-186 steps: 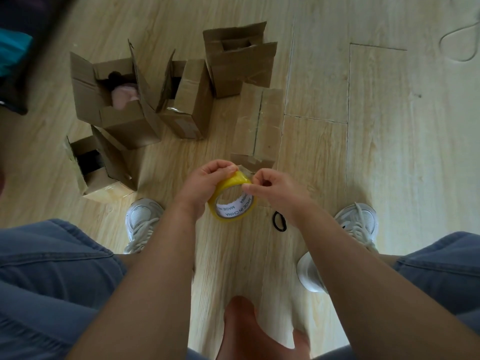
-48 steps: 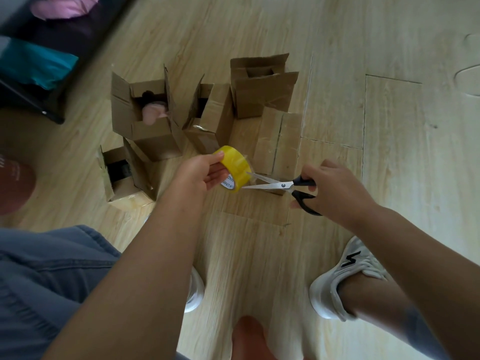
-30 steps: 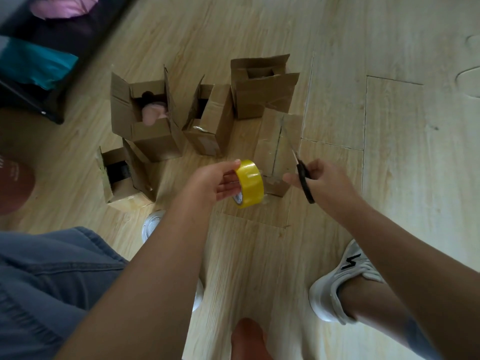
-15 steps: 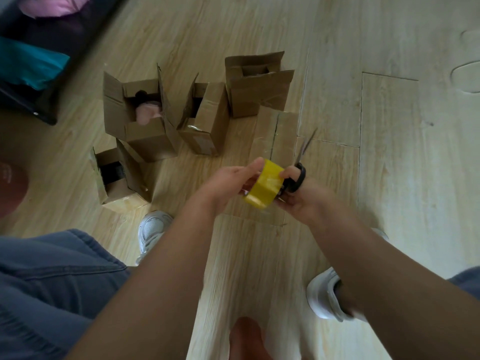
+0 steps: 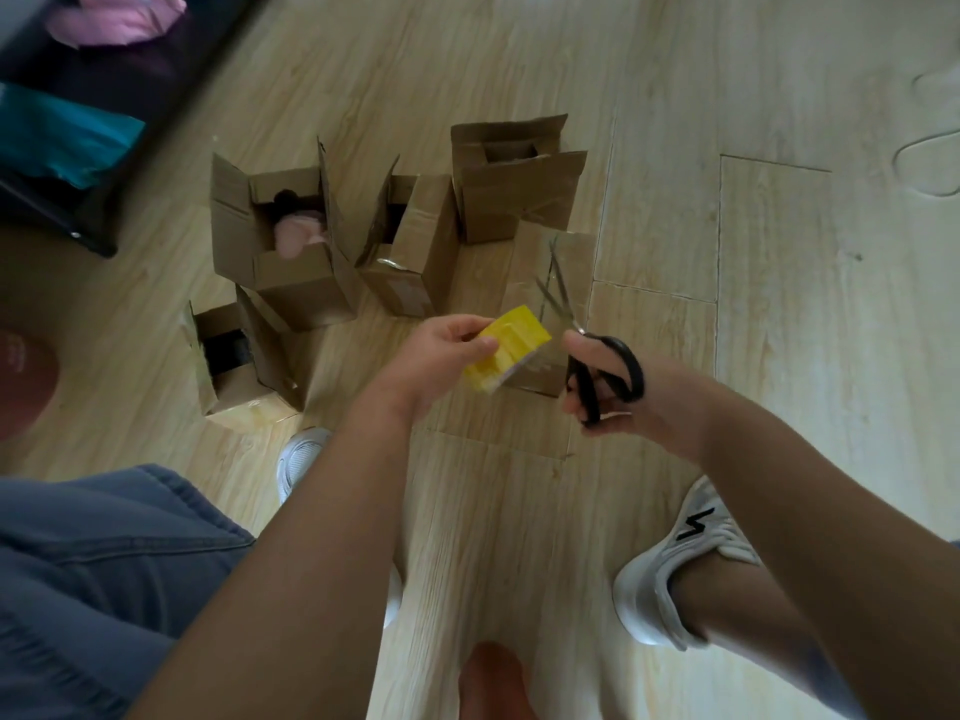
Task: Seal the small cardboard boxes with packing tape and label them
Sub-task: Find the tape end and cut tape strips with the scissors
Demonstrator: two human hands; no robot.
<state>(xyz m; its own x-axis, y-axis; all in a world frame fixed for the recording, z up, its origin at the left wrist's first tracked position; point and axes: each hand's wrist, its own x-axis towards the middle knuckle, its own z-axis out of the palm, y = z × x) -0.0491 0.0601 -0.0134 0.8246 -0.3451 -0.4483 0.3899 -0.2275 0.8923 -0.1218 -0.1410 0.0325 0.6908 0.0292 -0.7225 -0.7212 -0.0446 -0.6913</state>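
Hovering above the wooden floor [image 5: 779, 304], the yellow tape roll [image 5: 511, 345] is being pinched by the left hand [image 5: 436, 356], while black-handled scissors [image 5: 584, 392] are being gripped by the right hand [image 5: 660, 402], blades parted, over the closed cardboard box [image 5: 524, 262]; four open boxes [image 5: 291, 283] are standing nearby.

Dim daylight, brighter upper right, motion blur, wide-angle edge distortion
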